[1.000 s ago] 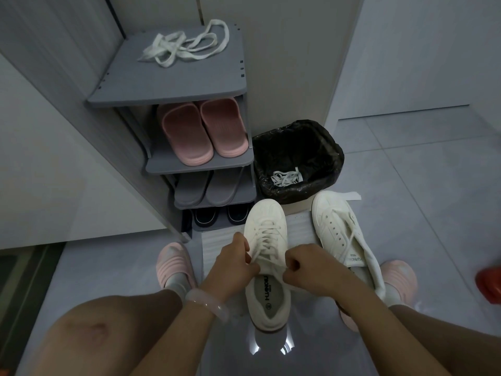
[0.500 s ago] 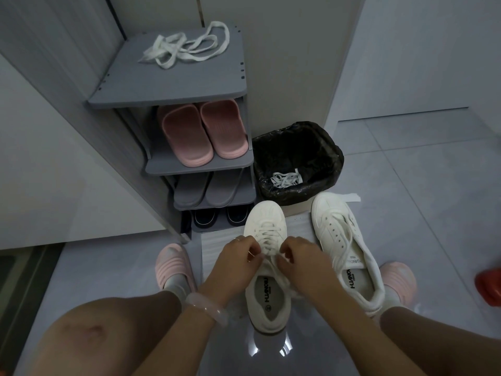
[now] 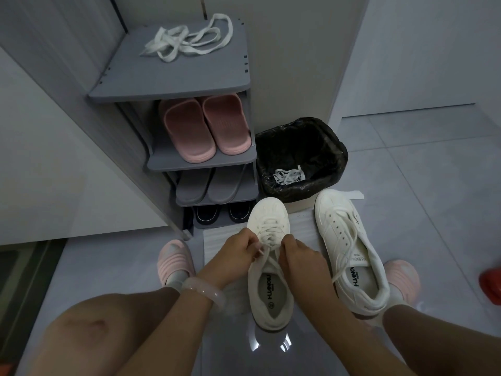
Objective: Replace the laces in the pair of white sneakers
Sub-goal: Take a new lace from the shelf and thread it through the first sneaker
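Pinching lace ends [image 3: 267, 249] over near sneaker [image 3: 271, 270], left hand [image 3: 238, 249], right hand [image 3: 296, 253], fingers curled on the lace; second sneaker [image 3: 349, 251] just right, loosely laced; spare laces [image 3: 189, 39] atop shoe rack [image 3: 173, 74]; discarded laces [image 3: 287, 176] in bin [image 3: 301, 158]

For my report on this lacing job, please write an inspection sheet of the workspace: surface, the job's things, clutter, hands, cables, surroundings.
Surface: grey tiled floor, a pale mat under the shoes.
Job's things: left sneaker laced, its lace ends in both hands; right sneaker with a loose lace; spare laces on the rack top.
Clutter: old laces in the black-lined bin.
Hands: left hand and right hand each pinch a lace end.
Cables: nothing seen.
Surroundings: grey shoe rack holding pink slippers, grey slippers, dark shoes.
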